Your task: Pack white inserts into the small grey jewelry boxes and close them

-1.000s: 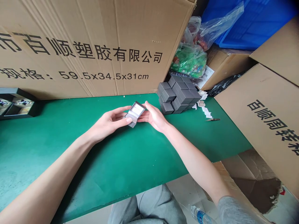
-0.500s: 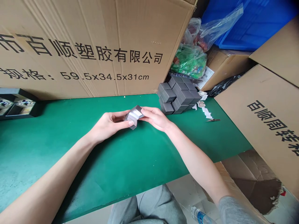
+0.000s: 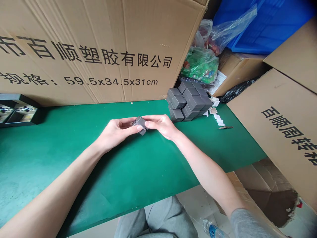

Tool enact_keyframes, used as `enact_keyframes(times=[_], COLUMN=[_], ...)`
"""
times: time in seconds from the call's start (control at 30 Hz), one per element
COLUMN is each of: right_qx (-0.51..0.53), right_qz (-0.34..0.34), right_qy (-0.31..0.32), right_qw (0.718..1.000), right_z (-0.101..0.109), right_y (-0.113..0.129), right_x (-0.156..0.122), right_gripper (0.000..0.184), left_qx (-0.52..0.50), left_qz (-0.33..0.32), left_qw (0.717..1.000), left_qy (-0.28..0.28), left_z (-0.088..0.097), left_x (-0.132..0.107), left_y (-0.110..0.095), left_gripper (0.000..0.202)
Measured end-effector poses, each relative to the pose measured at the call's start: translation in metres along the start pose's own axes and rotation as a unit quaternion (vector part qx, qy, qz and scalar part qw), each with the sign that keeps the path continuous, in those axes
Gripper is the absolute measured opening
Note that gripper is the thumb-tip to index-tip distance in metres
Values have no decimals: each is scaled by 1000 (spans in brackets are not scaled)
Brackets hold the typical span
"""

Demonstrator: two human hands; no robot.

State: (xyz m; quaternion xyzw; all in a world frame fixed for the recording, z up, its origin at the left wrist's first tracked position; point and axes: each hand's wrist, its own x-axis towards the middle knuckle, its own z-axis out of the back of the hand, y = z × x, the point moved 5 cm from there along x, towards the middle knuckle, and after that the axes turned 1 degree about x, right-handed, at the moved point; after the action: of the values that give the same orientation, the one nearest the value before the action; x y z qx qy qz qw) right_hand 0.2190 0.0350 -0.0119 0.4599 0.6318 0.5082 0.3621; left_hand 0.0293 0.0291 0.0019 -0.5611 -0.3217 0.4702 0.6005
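Between both hands, above the green tabletop (image 3: 148, 158), is a small dark grey box (image 3: 140, 121). My left hand (image 3: 118, 132) grips its left side, thumb in front and fingers behind. My right hand (image 3: 163, 127) pinches the right end, its thumb pressed on the near face. The box is tilted, and a flap or corner of it points down below the thumbs. Fingers hide much of it, so I cannot tell whether it is fully closed. To the right of my right hand stands a stack of similar grey boxes (image 3: 190, 99).
A large printed carton (image 3: 99, 33) walls off the back. Black trays (image 3: 22, 110) sit at the left. Paper scraps (image 3: 219, 119) and a small metal tool (image 3: 225, 127) lie right of the stack. Another carton (image 3: 279, 115) flanks the right edge; bagged parts (image 3: 201, 64) are behind.
The box was opened out with a shiny silvery inside showing; now it is folded more compactly, its dark outer faces showing. My right hand has shifted slightly left, its thumb now in front.
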Motion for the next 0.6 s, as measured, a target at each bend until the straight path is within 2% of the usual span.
enact_keyframes(times=[0.23,0.37,0.47,0.6], right_qx=[-16,-120,-249,-412], right_qz=[12,52,120,159], right_qy=[27,37,34,14], right_qw=[999,991,961,897], right_z=[-1,-4,-11,-21], right_y=[-3,4,19,38], right_x=[2,-2,-10,-25], right_gripper=[45,43,39,40], left_qx=[-6,11,32,35], left_qz=[-18,-59,-86,-98], left_qw=[1000,998,996,994], left_qy=[-1,-4,-9,24], left_z=[-3,-3,-2,-6], left_x=[1,2,2,2], left_y=[-1,-3,-4,-3], left_gripper=[61,65,66,67])
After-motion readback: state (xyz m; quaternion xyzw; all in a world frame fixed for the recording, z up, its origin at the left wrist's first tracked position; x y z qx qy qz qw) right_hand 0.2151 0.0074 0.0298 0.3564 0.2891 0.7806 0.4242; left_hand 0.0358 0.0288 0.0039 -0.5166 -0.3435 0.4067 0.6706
